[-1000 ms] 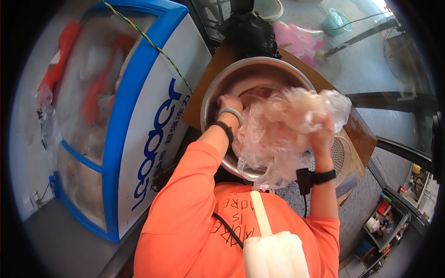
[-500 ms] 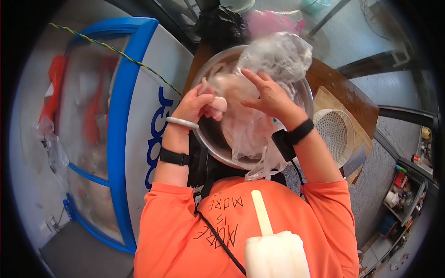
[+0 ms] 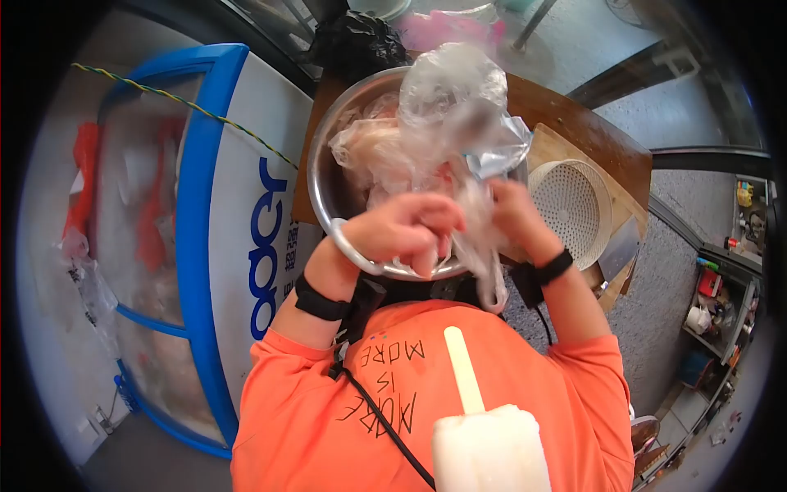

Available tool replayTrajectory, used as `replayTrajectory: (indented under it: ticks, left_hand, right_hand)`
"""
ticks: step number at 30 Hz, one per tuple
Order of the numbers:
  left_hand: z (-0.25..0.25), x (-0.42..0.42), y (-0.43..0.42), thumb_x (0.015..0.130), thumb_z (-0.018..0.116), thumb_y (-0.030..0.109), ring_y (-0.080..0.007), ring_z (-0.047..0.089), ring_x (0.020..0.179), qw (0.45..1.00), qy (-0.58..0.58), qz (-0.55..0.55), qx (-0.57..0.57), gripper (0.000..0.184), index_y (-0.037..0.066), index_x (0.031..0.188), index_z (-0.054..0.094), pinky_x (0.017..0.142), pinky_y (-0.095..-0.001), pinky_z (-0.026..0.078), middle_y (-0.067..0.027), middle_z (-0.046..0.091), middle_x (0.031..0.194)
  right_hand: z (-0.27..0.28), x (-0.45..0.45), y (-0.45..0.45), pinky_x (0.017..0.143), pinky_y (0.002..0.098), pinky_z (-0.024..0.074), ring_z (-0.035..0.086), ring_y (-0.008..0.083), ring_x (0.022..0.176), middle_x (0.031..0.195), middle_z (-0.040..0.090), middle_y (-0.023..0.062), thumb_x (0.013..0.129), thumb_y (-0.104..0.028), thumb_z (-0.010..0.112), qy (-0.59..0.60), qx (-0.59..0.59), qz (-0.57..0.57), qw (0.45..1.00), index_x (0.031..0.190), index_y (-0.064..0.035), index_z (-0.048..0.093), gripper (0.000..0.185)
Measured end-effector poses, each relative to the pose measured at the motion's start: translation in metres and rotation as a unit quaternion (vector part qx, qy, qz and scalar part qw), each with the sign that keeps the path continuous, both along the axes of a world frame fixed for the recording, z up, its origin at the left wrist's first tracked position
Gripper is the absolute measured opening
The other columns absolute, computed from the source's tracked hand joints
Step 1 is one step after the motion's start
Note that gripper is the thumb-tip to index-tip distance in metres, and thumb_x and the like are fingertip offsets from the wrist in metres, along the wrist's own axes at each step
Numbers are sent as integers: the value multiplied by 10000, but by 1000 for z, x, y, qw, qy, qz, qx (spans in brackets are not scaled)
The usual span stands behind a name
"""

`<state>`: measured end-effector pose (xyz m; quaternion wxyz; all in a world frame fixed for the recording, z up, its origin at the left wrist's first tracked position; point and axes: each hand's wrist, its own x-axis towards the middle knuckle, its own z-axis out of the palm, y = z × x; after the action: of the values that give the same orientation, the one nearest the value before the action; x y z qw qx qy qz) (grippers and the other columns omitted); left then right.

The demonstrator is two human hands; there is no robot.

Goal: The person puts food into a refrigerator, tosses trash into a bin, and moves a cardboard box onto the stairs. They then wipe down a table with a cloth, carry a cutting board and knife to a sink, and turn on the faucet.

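A metal basin (image 3: 321,164) stands before me, with a clear plastic bag (image 3: 447,90) bunched up in it. Pale pinkish contents show through the film, but their kind is unclear. My left hand (image 3: 402,230) is over the basin's near rim with its fingers curled; what they hold, if anything, is hidden. At the right side of the bag, my right hand (image 3: 518,217) is closed on the gathered plastic, slightly blurred. A loose tail of the bag hangs over the near rim between my hands.
A white perforated basket (image 3: 570,213) sits on a board to the right, beside a flat blade-like metal piece (image 3: 619,246). A blue-framed freezer (image 3: 205,246) stands left. Black plastic (image 3: 361,41) lies behind the basin. An ice-pop shape (image 3: 490,451) overlaps my shirt.
My left hand has come down and right to the near rim. My right hand has moved lower and closed on the plastic. The bag has shifted, and a silvery patch shows on it.
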<state>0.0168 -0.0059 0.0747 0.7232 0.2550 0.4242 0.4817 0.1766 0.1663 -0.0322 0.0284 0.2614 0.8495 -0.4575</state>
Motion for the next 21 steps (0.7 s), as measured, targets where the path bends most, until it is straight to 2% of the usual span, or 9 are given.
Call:
replayTrajectory:
  ticks: [3,4,7,9,11,13,17,19,21]
  left_hand:
    - [-25,32,11,672,443,23,-159,563,673,991,58,-112,44,372,0,1036,519,563,-254,454,-91,552,744]
    - [-38,36,16,677,449,20,-175,566,694,963,207,-163,49,356,-2,1022,533,588,-279,459,-108,568,778]
    - [-63,17,38,719,472,34,-228,564,742,760,596,-259,-13,242,-13,932,577,644,-337,455,-155,596,869]
    - [-96,-9,38,763,475,73,-264,564,747,681,725,-106,-25,174,-12,869,583,656,-354,448,-171,595,868]
    - [-143,-40,38,749,511,109,-293,573,769,678,732,-44,-52,179,30,879,606,690,-358,453,-177,598,867]
    - [-146,-41,36,734,547,145,-323,582,792,677,731,18,-85,188,73,888,628,723,-362,459,-183,600,865]
    - [-90,-36,46,719,570,144,-311,581,810,705,697,56,-121,181,47,861,626,735,-350,453,-184,603,858]
    - [-87,-41,46,716,569,132,-297,584,817,671,731,35,-118,172,39,849,627,744,-342,449,-181,606,849]
    - [-88,-50,37,720,541,120,-236,600,706,737,671,73,-30,259,31,958,590,616,-308,478,-149,614,814]
  right_hand:
    - [17,-65,9,534,239,432,517,74,596,688,575,-20,727,-28,519,181,-236,-116,948,768,-9,617,107]
    - [16,-81,21,509,228,419,510,73,579,679,569,-15,736,-30,517,196,-329,-127,915,764,-11,614,103]
    - [81,-95,23,494,219,402,495,75,556,681,567,5,742,-61,534,151,-249,-110,950,776,-18,605,90]
    - [61,-88,30,497,235,410,494,83,551,673,567,21,736,-59,532,217,-143,-113,959,773,-21,603,88]
    - [59,-70,38,501,251,418,493,91,546,665,567,36,730,-58,531,277,-35,-111,954,769,-25,600,86]
    - [81,-35,30,551,294,450,535,160,561,682,578,77,702,-64,541,130,161,-133,969,775,-28,596,99]
    - [22,-19,-21,619,358,478,602,275,699,736,616,105,671,-123,530,-269,218,241,907,745,-96,637,133]
    - [-44,-8,-40,615,365,482,613,261,704,727,621,108,690,-119,497,-168,257,304,902,709,-116,651,156]
    - [-48,-15,-50,616,356,485,614,256,698,723,623,109,696,-113,491,-168,274,298,899,702,-106,651,160]
